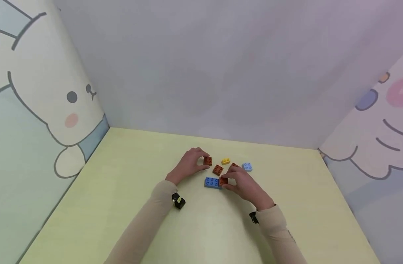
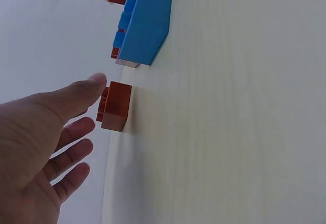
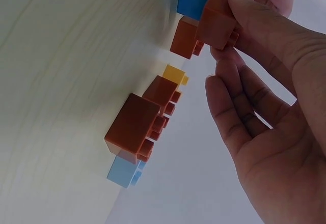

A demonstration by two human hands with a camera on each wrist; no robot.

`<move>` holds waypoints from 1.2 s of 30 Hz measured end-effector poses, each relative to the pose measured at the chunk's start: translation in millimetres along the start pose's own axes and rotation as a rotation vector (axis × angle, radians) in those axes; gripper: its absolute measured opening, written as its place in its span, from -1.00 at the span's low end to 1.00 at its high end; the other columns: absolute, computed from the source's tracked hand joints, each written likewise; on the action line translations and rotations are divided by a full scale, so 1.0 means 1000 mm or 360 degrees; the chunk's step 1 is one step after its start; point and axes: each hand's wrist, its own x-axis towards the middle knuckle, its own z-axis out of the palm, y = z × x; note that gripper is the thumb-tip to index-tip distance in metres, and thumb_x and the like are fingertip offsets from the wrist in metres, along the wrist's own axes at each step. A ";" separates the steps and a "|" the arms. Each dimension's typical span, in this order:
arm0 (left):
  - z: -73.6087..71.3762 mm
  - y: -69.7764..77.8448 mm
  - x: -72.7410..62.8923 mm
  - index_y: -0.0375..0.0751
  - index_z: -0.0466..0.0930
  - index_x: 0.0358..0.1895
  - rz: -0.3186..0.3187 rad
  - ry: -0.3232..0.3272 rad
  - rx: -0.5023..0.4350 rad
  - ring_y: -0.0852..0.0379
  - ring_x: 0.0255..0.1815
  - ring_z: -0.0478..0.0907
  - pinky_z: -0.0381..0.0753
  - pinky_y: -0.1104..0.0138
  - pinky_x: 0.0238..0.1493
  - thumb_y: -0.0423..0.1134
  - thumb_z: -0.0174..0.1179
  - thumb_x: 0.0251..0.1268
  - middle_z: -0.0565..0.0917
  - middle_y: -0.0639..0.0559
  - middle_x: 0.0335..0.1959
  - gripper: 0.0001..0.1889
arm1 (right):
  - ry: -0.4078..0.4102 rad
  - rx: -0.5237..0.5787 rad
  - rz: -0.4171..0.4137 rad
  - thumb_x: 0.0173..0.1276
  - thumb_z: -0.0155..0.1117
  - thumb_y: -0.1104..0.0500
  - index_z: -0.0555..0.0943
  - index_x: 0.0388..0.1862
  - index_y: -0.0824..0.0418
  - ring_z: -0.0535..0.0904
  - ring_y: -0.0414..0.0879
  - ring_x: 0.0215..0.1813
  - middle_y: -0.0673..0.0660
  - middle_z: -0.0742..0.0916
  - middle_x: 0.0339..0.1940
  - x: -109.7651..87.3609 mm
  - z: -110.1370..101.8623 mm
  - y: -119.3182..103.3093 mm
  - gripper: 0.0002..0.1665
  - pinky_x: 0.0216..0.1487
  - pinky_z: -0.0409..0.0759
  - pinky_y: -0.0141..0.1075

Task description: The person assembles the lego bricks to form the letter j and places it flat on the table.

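My right hand [image 1: 243, 185] pinches a reddish-brown toy building brick [image 3: 216, 18] between thumb and fingers. In the head view this brick sits at the right end of a long blue brick [image 1: 212, 182] with rows of studs. My left hand [image 1: 189, 164] reaches round another reddish-brown brick [image 1: 208, 161] on the table, thumb on its near side and a finger on its far side. The left wrist view shows the thumb tip close to that brick's edge, the other fingers [image 2: 74, 155] loosely bent and holding nothing.
Between the hands lies one more reddish-brown brick [image 1: 218, 169], with a small yellow brick [image 1: 226, 161] behind it. A further reddish-brown brick [image 1: 235, 165] is partly hidden by my right hand, beside a light-blue brick [image 1: 247, 167]. A pale wall [image 1: 208, 73] rises behind the table.
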 end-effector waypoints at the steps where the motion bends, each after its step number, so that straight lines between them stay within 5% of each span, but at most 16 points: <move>1: 0.002 -0.001 0.002 -0.11 0.67 0.20 -0.0004 -0.0005 0.0015 -0.06 0.15 0.58 0.51 0.03 0.29 0.00 0.42 0.28 0.70 -0.03 0.08 -0.52 | 0.0001 -0.0005 0.0005 0.27 0.53 0.11 0.80 -0.01 0.10 0.53 -0.17 -0.15 -0.05 0.70 -0.18 -0.001 0.001 0.000 -0.69 -0.09 0.57 -0.33; 21: 0.012 -0.001 0.014 -0.08 0.68 0.16 -0.0081 -0.0150 0.0189 -0.02 0.12 0.57 0.50 0.05 0.22 0.02 0.35 0.35 0.69 0.00 0.07 -0.59 | 0.0035 0.0052 0.0008 0.26 0.54 0.11 0.80 -0.01 0.15 0.58 -0.10 -0.14 -0.02 0.71 -0.18 -0.001 0.002 0.002 -0.68 -0.11 0.57 -0.31; 36: -0.001 0.008 -0.002 -0.05 0.71 0.12 0.0047 -0.0080 0.0114 0.01 0.11 0.59 0.51 0.06 0.20 0.02 0.36 0.35 0.72 0.04 0.03 -0.62 | 0.0025 0.0052 -0.0001 0.26 0.53 0.11 0.81 -0.06 0.14 0.56 -0.16 -0.15 -0.03 0.72 -0.19 0.001 0.001 0.003 -0.73 -0.08 0.60 -0.28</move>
